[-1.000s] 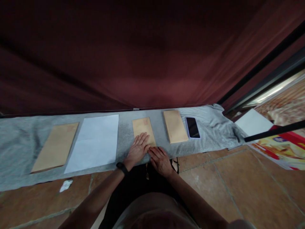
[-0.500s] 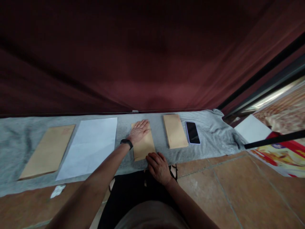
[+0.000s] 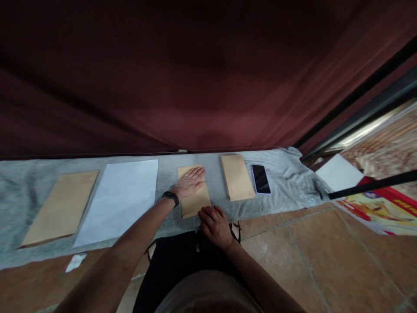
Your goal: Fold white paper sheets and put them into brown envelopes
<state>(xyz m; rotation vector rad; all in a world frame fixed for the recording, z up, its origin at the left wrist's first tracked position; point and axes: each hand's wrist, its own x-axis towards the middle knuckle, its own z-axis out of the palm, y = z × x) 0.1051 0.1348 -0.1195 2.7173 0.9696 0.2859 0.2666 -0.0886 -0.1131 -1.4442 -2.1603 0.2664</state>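
Observation:
My left hand [image 3: 189,182], with a dark band at its wrist, lies flat on a brown paper envelope [image 3: 192,207], fingers stretched toward its right side. The envelope's far edge shows above the hand. My right hand [image 3: 215,226] rests at the envelope's near right corner, fingers loosely bent and a little apart, fingertips at the edge. Nothing shows in its grasp, though its underside is hidden. The envelope lies on a grey cloth [image 3: 167,174].
To the left lie a large white paper sheet [image 3: 120,200] and a bigger brown envelope [image 3: 61,204]. On the right are a stack of brown envelopes [image 3: 237,178] and a phone [image 3: 261,179]. A dark red curtain [image 3: 208,87] hangs behind; a white scrap [image 3: 76,262] is near the cloth's front.
My left hand has slid slightly toward me over the envelope, uncovering more of its far edge. My right hand stays at the near corner. The whole view has shifted a little.

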